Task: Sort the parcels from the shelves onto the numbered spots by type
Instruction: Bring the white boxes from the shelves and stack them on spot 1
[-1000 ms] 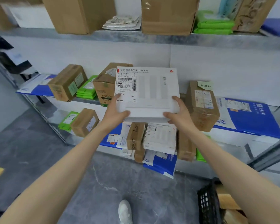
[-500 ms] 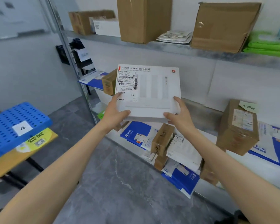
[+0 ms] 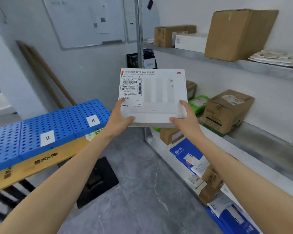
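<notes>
Both hands held one parcel, a flat white box, up in front of the chest with its printed face tilted toward the camera — probably so the label could be read and its type judged before a spot was picked. The left hand clasped the lower left corner, thumb lying over the front face and the fingers hidden behind; the right hand mirrored it at the lower right corner. Each hand was closed firmly on the box, and a corner grip on both sides suits something wide and thin, since it keeps the panel from twisting.

The box was rectangular and shallow, white, with a red mark at each upper corner of its face, a line of dark print along the top edge, and a shipping label with barcodes on the left half. Faint grey upright bars crossed the middle.

It hung in the air between the metal shelves on the right and the blue perforated trays on the left, just beside the tray's corner tagged 4 — the tag 3 sat further along the same front edge
</notes>
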